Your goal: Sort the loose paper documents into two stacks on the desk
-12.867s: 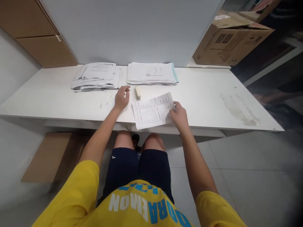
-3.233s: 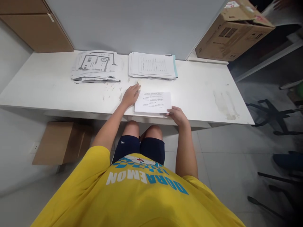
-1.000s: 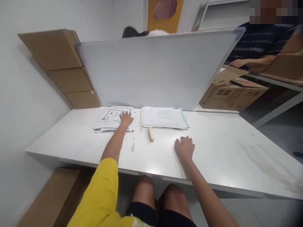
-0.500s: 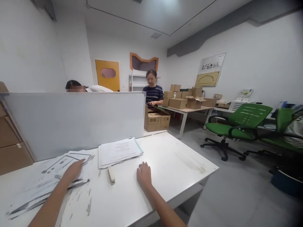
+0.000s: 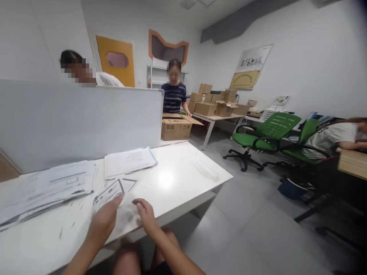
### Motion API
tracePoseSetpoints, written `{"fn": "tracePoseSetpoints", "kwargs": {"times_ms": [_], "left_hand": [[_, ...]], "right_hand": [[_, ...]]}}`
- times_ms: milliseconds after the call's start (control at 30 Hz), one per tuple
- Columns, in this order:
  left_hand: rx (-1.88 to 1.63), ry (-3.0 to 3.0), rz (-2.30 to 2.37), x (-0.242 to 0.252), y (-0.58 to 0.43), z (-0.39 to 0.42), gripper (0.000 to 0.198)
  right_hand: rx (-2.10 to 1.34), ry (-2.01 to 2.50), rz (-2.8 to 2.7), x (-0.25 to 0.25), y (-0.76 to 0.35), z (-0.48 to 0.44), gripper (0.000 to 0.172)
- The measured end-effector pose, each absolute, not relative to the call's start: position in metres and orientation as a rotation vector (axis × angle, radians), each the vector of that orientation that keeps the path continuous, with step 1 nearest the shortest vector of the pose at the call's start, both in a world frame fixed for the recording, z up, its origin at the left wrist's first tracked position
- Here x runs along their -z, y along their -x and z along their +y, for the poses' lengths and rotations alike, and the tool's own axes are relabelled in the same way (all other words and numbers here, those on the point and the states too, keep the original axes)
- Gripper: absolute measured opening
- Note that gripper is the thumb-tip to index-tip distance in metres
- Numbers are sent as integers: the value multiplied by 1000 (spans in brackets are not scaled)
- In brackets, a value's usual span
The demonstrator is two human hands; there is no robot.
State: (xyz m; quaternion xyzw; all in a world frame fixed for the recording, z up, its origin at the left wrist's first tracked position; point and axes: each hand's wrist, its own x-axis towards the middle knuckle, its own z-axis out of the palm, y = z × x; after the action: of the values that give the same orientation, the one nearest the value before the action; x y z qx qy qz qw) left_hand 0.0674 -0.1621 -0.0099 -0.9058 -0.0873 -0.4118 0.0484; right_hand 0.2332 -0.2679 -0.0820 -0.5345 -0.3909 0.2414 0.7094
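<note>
My left hand (image 5: 104,219) lies on a printed sheet of paper (image 5: 113,193) near the front edge of the white desk (image 5: 177,179), fingers stretched out over it. Close beside it, my right hand (image 5: 146,214) rests on the same sheet, fingers extended and flat. A loose, messy stack of papers (image 5: 43,189) sits to the left. A neater stack of papers (image 5: 129,161) with a blue edge lies behind the sheet. The stapler seen before is hidden.
A grey divider panel (image 5: 80,118) stands along the desk's back. Behind it sits one person (image 5: 83,74); another person (image 5: 173,93) stands at a table with cardboard boxes (image 5: 176,128). Green chairs (image 5: 266,133) and a third person (image 5: 338,137) are at the right.
My left hand has drawn one sheet from the messy stack to the desk's front. My right hand has moved left onto it. The view has stayed raised toward the room.
</note>
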Motion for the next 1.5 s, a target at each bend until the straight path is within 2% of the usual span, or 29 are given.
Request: {"fn": "tracePoseSetpoints", "kwargs": {"times_ms": [67, 133, 300, 433, 567, 733, 833, 967, 1067, 1200, 1300, 1433, 1500], "left_hand": [[1170, 2821, -69, 24, -82, -191, 61], [1017, 2913, 6, 38, -97, -216, 58], [641, 3193, -156, 73, -118, -264, 55], [531, 3433, -189, 84, -116, -277, 60], [595, 3610, -326, 72, -95, -273, 74], [853, 3658, -931, 26, -80, -272, 80], [662, 3753, -962, 7, -95, -283, 81], [428, 3884, -882, 16, -122, -298, 81], [602, 4018, -771, 29, -128, -305, 68], [1448, 3966, -299, 29, -113, -318, 38], [1873, 3704, -284, 26, -90, -324, 30], [1814, 3431, -860, 40, -60, -314, 31], [1634, 3355, -1308, 55, -51, -299, 47]], "right_hand": [[-792, 941, -821, 78, -205, -293, 52], [-987, 771, -613, 72, -193, -317, 56], [-1112, 688, -118, 69, -205, -353, 29], [-1176, 709, 9, 76, -206, -367, 24], [-1253, 711, -94, 68, -193, -373, 29], [-1249, 756, -229, 62, -178, -368, 28], [-1250, 815, -214, 71, -169, -363, 19], [-1285, 847, -176, 80, -167, -372, 14], [-1324, 837, -166, 80, -182, -387, 12], [-1281, 820, -126, 84, -215, -403, 11], [-1255, 935, -111, 93, -236, -408, 14], [-1247, 1121, -409, 101, -249, -415, 19], [-1233, 1222, -711, 99, -251, -420, 22]]}}
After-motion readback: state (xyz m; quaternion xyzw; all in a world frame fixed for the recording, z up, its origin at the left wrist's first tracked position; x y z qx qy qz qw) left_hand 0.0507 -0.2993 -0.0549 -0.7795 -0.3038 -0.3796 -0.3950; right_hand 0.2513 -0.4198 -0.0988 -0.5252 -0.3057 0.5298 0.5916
